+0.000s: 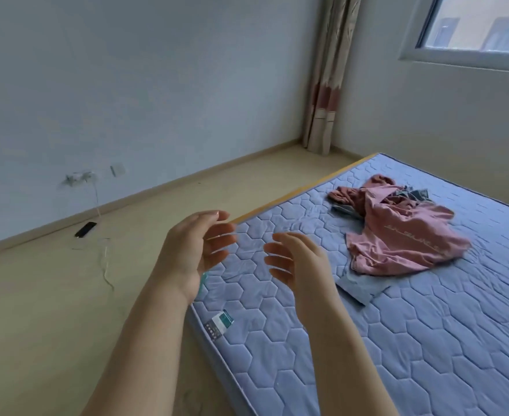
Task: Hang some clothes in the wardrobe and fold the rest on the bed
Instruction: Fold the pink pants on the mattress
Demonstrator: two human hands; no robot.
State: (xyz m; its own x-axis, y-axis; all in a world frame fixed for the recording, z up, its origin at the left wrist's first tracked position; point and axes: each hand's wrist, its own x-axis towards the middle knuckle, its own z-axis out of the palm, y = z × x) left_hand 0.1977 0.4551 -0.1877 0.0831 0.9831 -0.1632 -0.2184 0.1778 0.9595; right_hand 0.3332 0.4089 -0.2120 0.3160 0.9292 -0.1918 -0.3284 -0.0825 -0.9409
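Hands: your left hand and right hand hover palms facing, fingers loosely spread, holding nothing | clothes: crumpled pink T-shirt heaped on grey-blue garments, right of your hands, on the blue quilted bed mattress

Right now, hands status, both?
Left hand: open, empty, fingers loosely curled.
Right hand: open, empty, above the bed.

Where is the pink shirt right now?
In the head view, the pink shirt lies crumpled on the blue mattress, beyond and to the right of the right hand, piled over some blue-grey clothes.
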